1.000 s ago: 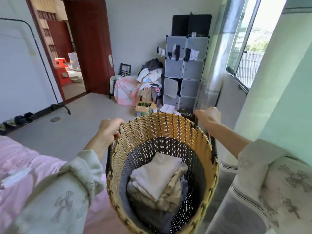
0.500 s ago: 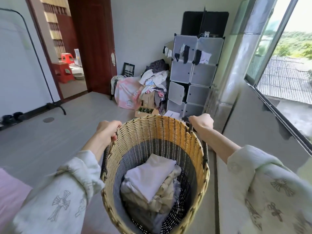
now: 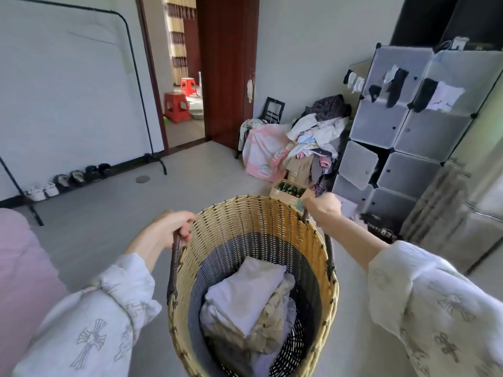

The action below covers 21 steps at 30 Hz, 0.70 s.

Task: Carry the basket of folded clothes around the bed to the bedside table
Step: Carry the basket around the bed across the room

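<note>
- While it hangs clear of the floor in front of the person, the woven basket (image 3: 253, 235) sits low in the middle of the view, its upper band tan wicker and its lower wall dark and perforated.
- Inside it lies a stack of folded clothes (image 3: 242, 297), a pale grey-white piece on top and beige fabric beneath; the stack fills only the bottom of the basket.
- A dark handle (image 3: 174, 265) runs down each side of the rim.
- The left hand (image 3: 170, 227) is curled tight around the top of the left handle, fingers wrapped under it.
- The right hand (image 3: 322, 209) is closed in a fist over the top of the right handle, at the far right of the rim.
- Both arms wear loose white sleeves (image 3: 89, 327) printed with grey crosses.
- A pink bed cover (image 3: 19, 268) shows at the left edge, just beside the left sleeve.
- Beyond the basket the grey floor (image 3: 109, 213) is open up to a heap of loose clothes (image 3: 313, 140) against the far wall, with a box of green bottles (image 3: 290, 190) at its foot.
- A cube wardrobe (image 3: 408, 123) with translucent doors stands to the right of the heap.
- A dark red door (image 3: 226, 69) stands open at the back, red stools (image 3: 176, 106) visible through the doorway.
- A row of shoes (image 3: 68, 179) lines the left wall under a black garment rail (image 3: 136, 77).
</note>
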{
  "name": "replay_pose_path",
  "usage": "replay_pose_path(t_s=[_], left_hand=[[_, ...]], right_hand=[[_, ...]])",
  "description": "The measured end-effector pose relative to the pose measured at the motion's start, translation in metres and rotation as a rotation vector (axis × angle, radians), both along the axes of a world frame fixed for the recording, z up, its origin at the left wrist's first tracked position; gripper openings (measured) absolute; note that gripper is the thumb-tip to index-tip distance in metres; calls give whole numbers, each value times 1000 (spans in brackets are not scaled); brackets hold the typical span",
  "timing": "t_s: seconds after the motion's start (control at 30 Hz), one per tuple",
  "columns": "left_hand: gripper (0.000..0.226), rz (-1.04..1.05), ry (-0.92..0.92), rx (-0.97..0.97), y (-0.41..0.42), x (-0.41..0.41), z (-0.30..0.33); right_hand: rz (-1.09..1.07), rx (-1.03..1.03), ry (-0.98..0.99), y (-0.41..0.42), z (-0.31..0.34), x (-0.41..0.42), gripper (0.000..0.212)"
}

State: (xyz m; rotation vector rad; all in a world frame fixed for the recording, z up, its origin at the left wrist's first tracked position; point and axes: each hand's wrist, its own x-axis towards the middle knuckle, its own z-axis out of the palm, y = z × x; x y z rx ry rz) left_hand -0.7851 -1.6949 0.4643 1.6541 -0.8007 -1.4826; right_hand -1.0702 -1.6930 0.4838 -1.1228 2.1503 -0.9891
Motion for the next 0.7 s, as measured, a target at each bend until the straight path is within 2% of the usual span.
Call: replay_pose_path(t_s=[0.1,0.23,0.37,0.5,0.7], left_hand=[[30,11,17,26,-63,18,-7],[27,30,57,60,-138,56,-6],[25,91,-24,33,-198,97,-6],[25,172,-61,107,-260,152,-18],[28,338,-38,209,-352,258,-38]], right_hand=[[68,18,-13,-81,-7,18,33],[175,48,4,-180,-4,53,15],[263,72,8,-271,-5,97,13],[372,105,10,-368,-15,165,28],[593,158,35,-512,-33,284,27]])
